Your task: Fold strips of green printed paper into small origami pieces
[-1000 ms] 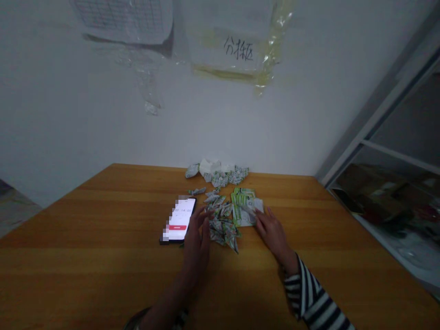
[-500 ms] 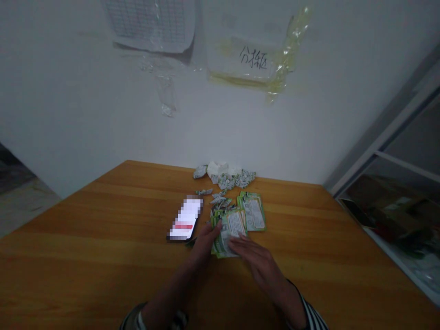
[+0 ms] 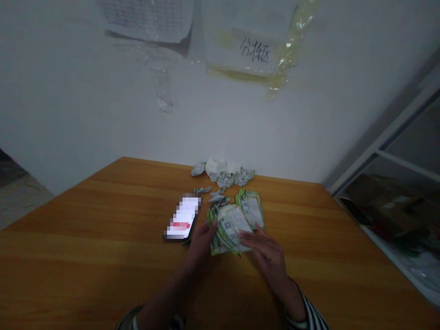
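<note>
Green printed sachets (image 3: 229,228) have been gathered up, gripped at one edge by the left hand (image 3: 202,243), with the open right hand (image 3: 266,252) laid against them.

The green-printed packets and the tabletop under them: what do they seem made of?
The green-printed packets look like thin, flexible printed film or coated paper with a slight sheen; their edges curve, but the view cannot settle which. The tabletop looks like wood or wood-effect laminate: long orange-brown grain bands under a satin finish.
</note>
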`<state>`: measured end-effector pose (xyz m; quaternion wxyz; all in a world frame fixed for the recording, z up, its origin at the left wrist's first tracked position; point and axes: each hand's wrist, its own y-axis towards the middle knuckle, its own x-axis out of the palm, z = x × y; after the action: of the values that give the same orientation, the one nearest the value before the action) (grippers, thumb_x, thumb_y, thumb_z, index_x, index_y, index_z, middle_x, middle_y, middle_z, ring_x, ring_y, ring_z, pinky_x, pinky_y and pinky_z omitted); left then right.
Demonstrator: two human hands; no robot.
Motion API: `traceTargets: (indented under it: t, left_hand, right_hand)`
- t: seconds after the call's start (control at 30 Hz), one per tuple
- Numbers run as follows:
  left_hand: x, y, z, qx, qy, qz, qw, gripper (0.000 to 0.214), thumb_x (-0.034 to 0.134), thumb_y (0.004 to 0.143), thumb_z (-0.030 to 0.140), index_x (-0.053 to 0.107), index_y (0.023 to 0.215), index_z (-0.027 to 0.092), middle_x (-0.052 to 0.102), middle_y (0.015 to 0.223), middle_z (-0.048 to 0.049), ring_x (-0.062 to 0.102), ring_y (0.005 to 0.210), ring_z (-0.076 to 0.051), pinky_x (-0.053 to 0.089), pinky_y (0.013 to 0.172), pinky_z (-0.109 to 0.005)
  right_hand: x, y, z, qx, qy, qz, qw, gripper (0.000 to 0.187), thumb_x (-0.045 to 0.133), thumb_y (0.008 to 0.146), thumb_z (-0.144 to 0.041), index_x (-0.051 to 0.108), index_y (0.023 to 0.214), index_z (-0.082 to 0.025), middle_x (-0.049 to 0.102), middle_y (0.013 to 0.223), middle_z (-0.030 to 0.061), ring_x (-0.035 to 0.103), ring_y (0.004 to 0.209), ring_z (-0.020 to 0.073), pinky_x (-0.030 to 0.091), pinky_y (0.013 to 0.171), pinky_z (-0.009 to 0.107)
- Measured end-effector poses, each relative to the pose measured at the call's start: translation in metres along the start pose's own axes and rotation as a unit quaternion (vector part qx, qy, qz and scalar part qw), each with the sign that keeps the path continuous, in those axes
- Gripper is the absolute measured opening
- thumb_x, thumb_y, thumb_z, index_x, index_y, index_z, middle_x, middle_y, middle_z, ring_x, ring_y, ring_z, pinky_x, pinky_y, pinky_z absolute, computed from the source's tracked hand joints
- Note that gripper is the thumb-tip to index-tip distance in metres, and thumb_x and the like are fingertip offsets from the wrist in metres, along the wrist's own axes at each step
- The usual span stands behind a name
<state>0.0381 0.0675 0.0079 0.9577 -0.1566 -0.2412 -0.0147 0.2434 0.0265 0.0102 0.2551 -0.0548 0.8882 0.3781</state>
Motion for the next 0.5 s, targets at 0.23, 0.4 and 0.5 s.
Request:
traceTargets:
  t: [0.23,0.4,0.5]
  left_hand:
    - [-0.008,0.004,0.001,0.031,-0.037,0.103,0.993,0.035,0.070,0.077,0.044,0.064,0.094,0.015,0.073,0.071,-0.0039,0.071,0.059,-0.020,0.057,0.053,-0.029]
    - [-0.002,0.000,0.003,0.027,-0.024,0.066,0.997,0.036,0.074,0.072,0.042,0.063,0.094,0.016,0.074,0.073,-0.0046,0.072,0.063,-0.022,0.057,0.055,-0.030]
    - [-0.002,0.001,0.004,0.034,-0.034,0.032,0.998,0.039,0.078,0.068,0.040,0.063,0.096,0.016,0.075,0.077,-0.0058,0.073,0.066,-0.024,0.058,0.057,-0.033]
  right_hand:
    - [-0.017,-0.007,0.022,0.125,-0.084,0.368,0.918,0.036,0.049,0.093,-0.018,0.062,0.125,-0.026,0.064,0.128,0.0072,0.055,0.125,0.0278,0.039,0.107,0.059]
    - [-0.021,-0.005,0.052,0.082,-0.125,0.008,0.989,0.057,0.039,0.082,-0.001,0.061,0.126,-0.029,0.061,0.132,0.0049,0.046,0.132,0.0251,0.011,0.113,0.067]
    - [-0.017,-0.007,0.065,0.126,-0.137,-0.115,0.976,0.064,0.040,0.073,0.003,0.061,0.125,-0.029,0.058,0.135,0.0062,0.043,0.135,0.0266,-0.001,0.110,0.071]
